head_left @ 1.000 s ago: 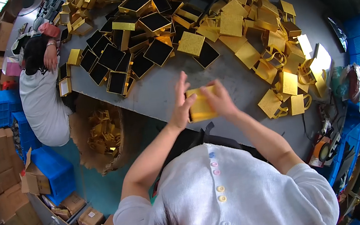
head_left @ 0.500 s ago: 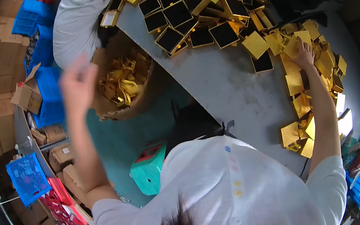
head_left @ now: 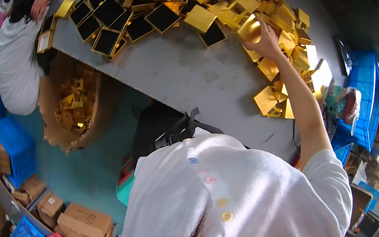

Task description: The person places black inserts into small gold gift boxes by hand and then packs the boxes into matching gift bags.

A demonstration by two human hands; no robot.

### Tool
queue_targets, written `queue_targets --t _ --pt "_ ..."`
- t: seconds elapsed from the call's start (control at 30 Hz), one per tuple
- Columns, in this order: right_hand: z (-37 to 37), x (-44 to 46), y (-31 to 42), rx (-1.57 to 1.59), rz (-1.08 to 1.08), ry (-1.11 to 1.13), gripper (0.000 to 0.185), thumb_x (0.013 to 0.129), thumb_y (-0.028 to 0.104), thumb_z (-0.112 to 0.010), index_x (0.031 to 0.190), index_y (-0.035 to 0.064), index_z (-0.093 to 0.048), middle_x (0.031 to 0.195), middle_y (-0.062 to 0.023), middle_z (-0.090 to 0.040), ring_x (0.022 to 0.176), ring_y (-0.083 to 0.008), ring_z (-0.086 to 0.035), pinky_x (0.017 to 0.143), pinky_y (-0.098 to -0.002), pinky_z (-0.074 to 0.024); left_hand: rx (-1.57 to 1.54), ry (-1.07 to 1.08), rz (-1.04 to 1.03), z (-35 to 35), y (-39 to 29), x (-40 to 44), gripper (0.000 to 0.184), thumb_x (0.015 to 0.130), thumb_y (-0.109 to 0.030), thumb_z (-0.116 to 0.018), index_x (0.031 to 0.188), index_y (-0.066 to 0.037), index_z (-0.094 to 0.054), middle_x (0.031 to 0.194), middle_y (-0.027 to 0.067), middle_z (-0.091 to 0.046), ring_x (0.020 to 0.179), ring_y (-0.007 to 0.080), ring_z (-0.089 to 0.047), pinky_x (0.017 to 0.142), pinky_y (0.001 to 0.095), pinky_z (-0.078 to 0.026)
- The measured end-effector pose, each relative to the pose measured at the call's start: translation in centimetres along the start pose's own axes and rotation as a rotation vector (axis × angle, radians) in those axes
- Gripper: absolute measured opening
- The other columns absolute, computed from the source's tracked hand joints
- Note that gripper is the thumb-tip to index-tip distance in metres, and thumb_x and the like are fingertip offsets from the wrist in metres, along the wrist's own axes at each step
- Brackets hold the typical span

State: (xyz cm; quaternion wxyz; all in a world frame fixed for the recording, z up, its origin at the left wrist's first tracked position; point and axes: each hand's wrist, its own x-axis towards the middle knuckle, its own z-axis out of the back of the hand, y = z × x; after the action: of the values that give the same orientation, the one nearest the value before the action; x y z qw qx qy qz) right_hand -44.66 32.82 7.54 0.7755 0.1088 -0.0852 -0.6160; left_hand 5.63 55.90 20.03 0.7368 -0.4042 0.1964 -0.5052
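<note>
My right hand (head_left: 266, 42) reaches over the pile at the right of the grey table (head_left: 185, 89), its fingers around a shiny gold box (head_left: 250, 28). Gold boxes with ribbon loops (head_left: 285, 18) lie under and beyond this hand. To the left of it, a gold patterned lid (head_left: 200, 18) rests beside an open box with a black lining (head_left: 212, 35). More black-lined gold boxes (head_left: 107, 13) are heaped toward the table's far left edge. My left hand and arm are out of the frame.
A large torn carton (head_left: 54, 131) of gold ribboned pieces stands on the floor at left. Beyond it, a person in a white top (head_left: 20, 65) leans at the table. Blue crates (head_left: 365, 97) stand at far right; brown cartons (head_left: 85, 225) sit at lower left.
The gold box between my hands a second ago has left them. My right hand went to the right pile and closed around a box; my left hand swung left, then out of view.
</note>
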Motion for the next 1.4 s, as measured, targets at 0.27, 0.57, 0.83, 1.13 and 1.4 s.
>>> queue_targets --t 0.27,0.57,0.83,1.13,1.4 --pt "3.9 -3.6 2.9 0.173 -0.051 -0.061 0.1 0.067 0.04 -0.077 0.147 0.0108 -0.025 0.138 -0.0213 -0.04 0.13 -0.0373 -0.036 0.11 -0.0458 -0.029 -0.169 0.149 0.037 -2.0 -2.0 -1.0 0.041 0.084 -0.029 -0.069 0.116 -0.005 -0.06 0.107 0.0063 -0.063 0.098 0.0177 -0.059 0.086 0.0314 -0.047" --pt "3.3 -3.0 6.8 0.719 0.047 -0.002 0.103 0.068 0.031 -0.08 0.149 0.0084 -0.019 0.132 -0.0191 -0.046 0.123 -0.0308 -0.047 0.105 -0.0408 -0.0378 -0.213 0.19 0.004 0.1 -6.7 0.9 0.046 0.083 -0.03 -0.07 0.119 -0.006 -0.058 0.11 0.0057 -0.061 0.103 0.0172 -0.058 0.088 0.0314 -0.045" --pt "5.7 -3.2 17.0 1.388 0.344 0.129 0.102 0.068 0.031 -0.085 0.141 0.0084 -0.017 0.129 -0.0176 -0.047 0.121 -0.0273 -0.048 0.102 -0.0413 -0.0403 -0.262 0.073 -0.114 0.8 -14.3 4.9 0.05 0.081 -0.032 -0.07 0.122 -0.007 -0.056 0.113 0.0051 -0.059 0.108 0.0167 -0.056 0.091 0.0313 -0.044" --pt "4.8 -4.0 19.5 1.268 0.289 0.44 0.07 0.077 0.016 -0.07 0.139 0.0115 -0.038 0.152 -0.0104 -0.028 0.14 -0.0257 -0.028 0.113 -0.0445 -0.0232 -1.105 0.679 0.087 -17.2 -5.5 2.5 0.097 0.062 -0.024 -0.085 0.14 -0.005 -0.031 0.133 0.0105 -0.043 0.123 0.0221 -0.045 0.098 0.0374 -0.043" --pt "3.8 -3.1 24.4 0.47 0.361 -0.115 0.023 0.087 0.0 -0.053 0.108 0.0 -0.062 0.094 -0.0114 -0.069 0.089 -0.0234 -0.067 0.077 -0.0316 -0.0503 -0.286 0.217 -0.494 -20.6 -3.9 0.0 0.085 0.059 -0.022 -0.083 0.13 -0.001 -0.04 0.132 0.0211 -0.042 0.117 0.041 -0.045 0.1 0.0456 -0.041"
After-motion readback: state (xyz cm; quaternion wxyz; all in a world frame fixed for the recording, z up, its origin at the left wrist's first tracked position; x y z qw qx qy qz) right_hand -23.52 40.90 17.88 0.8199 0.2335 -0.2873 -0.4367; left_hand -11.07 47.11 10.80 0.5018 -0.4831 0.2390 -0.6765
